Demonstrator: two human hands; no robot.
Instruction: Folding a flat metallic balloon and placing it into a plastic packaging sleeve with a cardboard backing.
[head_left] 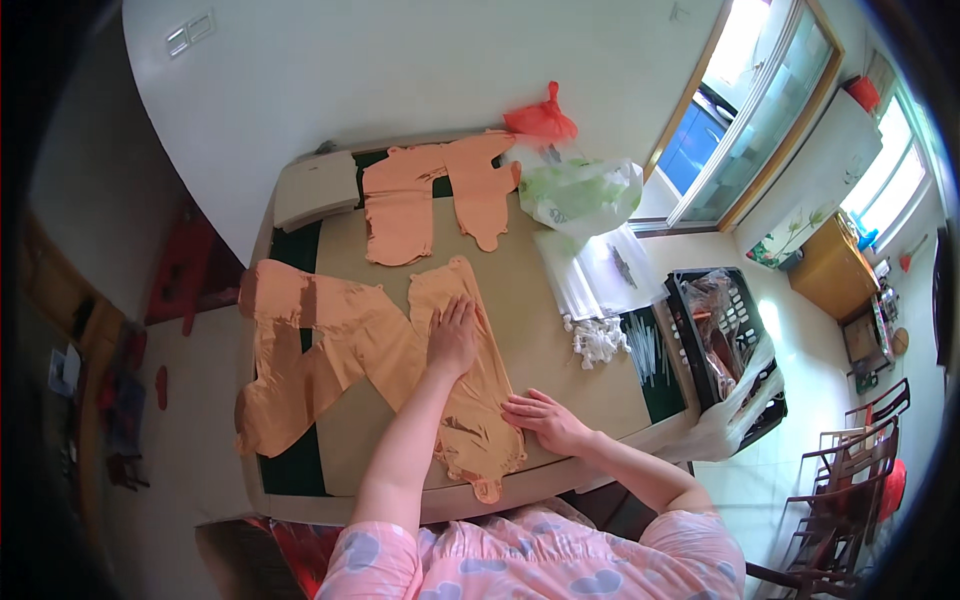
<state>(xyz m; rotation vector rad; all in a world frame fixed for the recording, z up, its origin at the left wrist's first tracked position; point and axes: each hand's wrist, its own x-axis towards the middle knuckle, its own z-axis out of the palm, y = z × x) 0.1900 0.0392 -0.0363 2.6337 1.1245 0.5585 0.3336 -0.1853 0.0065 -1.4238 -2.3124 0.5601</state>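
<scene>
A flat, uninflated rose-gold foil balloon (470, 415) lies lengthwise on the table before me, creased toward its near end. My left hand (453, 340) rests on its upper part, palm down with the fingers stretched out. At its right edge, my right hand (548, 420) lies with fingers extended, the tips touching the foil. Neither hand grips anything. More flat foil balloons (330, 320) spread out to the left, some overlapping. Beyond them, near the wall, lie other foil pieces (400, 205) in the same colour.
A stack of beige sheets (315, 190) sits at the far left corner. On the right are clear plastic sleeves (600, 275), a white-green plastic bag (580, 195), white ribbon bundles (600, 342), thin straws (648, 350) and a black crate (740, 310). A red bag (543, 118) stands behind.
</scene>
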